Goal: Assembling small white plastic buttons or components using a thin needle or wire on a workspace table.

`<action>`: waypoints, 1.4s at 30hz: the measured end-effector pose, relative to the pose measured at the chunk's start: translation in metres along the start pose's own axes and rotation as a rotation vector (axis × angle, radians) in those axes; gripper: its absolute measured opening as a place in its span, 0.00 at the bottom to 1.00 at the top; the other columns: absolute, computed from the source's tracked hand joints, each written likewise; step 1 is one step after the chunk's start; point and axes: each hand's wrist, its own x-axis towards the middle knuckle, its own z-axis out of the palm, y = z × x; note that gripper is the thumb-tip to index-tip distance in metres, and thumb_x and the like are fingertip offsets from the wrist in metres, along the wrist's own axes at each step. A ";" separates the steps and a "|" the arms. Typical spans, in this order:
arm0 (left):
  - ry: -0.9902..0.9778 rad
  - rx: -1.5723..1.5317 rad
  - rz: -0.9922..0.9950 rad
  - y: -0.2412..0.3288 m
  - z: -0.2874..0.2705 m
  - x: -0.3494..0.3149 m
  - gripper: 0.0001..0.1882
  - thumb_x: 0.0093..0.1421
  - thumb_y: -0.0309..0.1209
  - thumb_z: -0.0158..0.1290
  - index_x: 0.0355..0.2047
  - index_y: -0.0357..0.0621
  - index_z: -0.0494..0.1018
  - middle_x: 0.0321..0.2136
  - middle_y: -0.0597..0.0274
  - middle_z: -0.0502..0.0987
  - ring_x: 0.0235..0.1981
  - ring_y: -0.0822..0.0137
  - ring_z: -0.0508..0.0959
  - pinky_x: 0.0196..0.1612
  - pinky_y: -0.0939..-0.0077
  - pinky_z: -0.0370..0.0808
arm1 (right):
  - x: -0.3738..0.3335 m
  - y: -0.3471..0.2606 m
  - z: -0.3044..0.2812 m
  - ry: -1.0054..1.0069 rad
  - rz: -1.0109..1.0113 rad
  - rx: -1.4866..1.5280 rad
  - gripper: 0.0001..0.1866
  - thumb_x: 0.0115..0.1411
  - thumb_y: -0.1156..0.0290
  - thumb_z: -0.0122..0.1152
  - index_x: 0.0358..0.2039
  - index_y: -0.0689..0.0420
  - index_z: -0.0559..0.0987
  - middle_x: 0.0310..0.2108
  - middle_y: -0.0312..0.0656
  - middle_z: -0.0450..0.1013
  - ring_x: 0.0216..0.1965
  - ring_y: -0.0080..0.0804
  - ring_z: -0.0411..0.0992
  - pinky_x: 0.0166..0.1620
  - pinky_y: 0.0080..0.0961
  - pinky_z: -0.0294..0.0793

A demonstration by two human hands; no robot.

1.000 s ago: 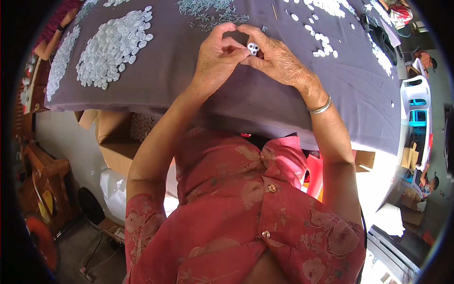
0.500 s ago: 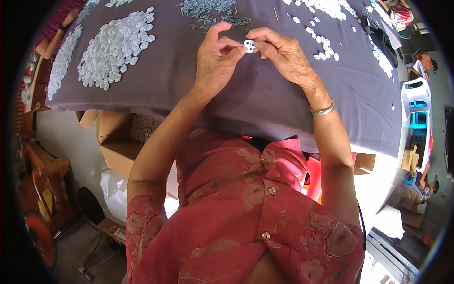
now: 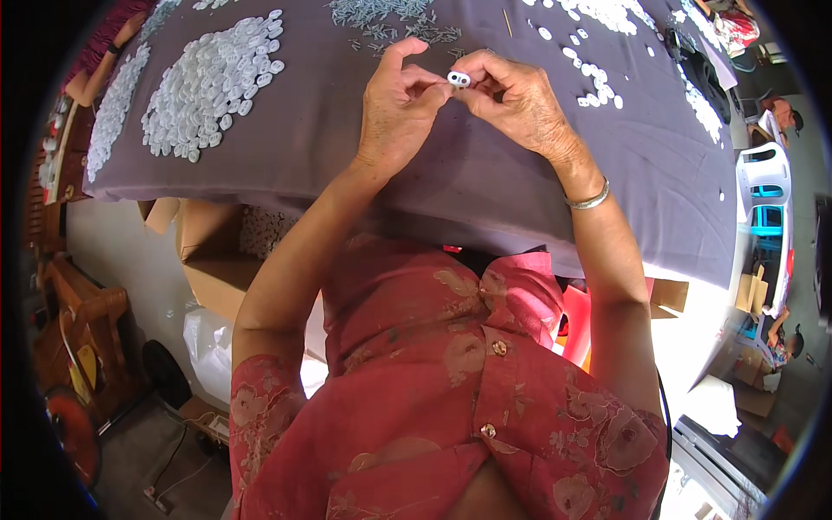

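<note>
A small white oval plastic piece with two dark holes, like a two-hole cord lock, is held up above the cloth between my two hands. My right hand pinches it between thumb and fingers. My left hand has its thumb and a finger pressed together at the piece's left end, its forefinger raised and bent. Beyond my hands lies a scatter of thin grey-blue pieces, too small to make out as springs or pins. Left of my left hand spreads a large heap of white oval pieces.
Loose white pieces lie right of my right hand, near a thin brown stick. The grey tablecloth hangs over the near edge. Below stands an open cardboard box. Another person's arm rests at the far left.
The white piece has turned in my fingers, from tilted upright to lying crosswise with its two holes side by side. My right fingers shifted slightly; my left hand has barely moved.
</note>
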 end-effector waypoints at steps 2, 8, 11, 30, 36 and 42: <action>-0.002 0.005 0.007 0.001 0.000 0.000 0.25 0.54 0.22 0.55 0.51 0.34 0.59 0.27 0.65 0.77 0.26 0.80 0.72 0.29 0.87 0.70 | 0.000 -0.003 0.000 0.003 0.000 -0.006 0.11 0.51 0.77 0.63 0.36 0.56 0.76 0.22 0.30 0.70 0.22 0.15 0.66 0.28 0.16 0.70; -0.036 -0.051 -0.011 0.003 -0.001 0.000 0.23 0.55 0.20 0.53 0.51 0.35 0.60 0.28 0.64 0.77 0.28 0.79 0.73 0.32 0.88 0.68 | 0.000 -0.006 0.003 0.052 -0.149 -0.109 0.15 0.47 0.75 0.67 0.36 0.56 0.75 0.22 0.35 0.71 0.21 0.21 0.68 0.27 0.18 0.71; -0.064 -0.045 -0.011 0.002 -0.002 0.000 0.23 0.56 0.20 0.52 0.51 0.36 0.60 0.28 0.64 0.77 0.29 0.79 0.73 0.33 0.87 0.68 | -0.001 -0.004 0.004 0.072 -0.184 -0.165 0.15 0.46 0.75 0.67 0.37 0.56 0.76 0.22 0.36 0.71 0.21 0.23 0.69 0.27 0.19 0.72; -0.058 -0.215 -0.111 0.008 -0.005 0.001 0.19 0.54 0.25 0.58 0.46 0.36 0.68 0.27 0.63 0.77 0.28 0.79 0.73 0.31 0.84 0.70 | -0.003 -0.004 0.009 0.079 -0.256 -0.246 0.16 0.47 0.72 0.66 0.38 0.58 0.74 0.29 0.40 0.73 0.24 0.31 0.72 0.29 0.24 0.74; -0.064 -0.256 -0.137 0.010 -0.003 -0.001 0.18 0.54 0.24 0.57 0.45 0.38 0.69 0.26 0.64 0.77 0.27 0.79 0.73 0.29 0.84 0.69 | -0.003 -0.001 0.006 0.026 -0.293 -0.397 0.15 0.49 0.66 0.65 0.35 0.58 0.72 0.29 0.41 0.72 0.28 0.41 0.72 0.31 0.31 0.74; -0.152 -0.228 -0.121 0.006 -0.004 -0.003 0.13 0.57 0.23 0.53 0.43 0.42 0.73 0.28 0.67 0.76 0.28 0.80 0.72 0.30 0.84 0.69 | -0.004 0.003 0.008 -0.048 -0.295 -0.480 0.15 0.54 0.61 0.60 0.33 0.58 0.69 0.28 0.42 0.71 0.30 0.45 0.72 0.30 0.36 0.73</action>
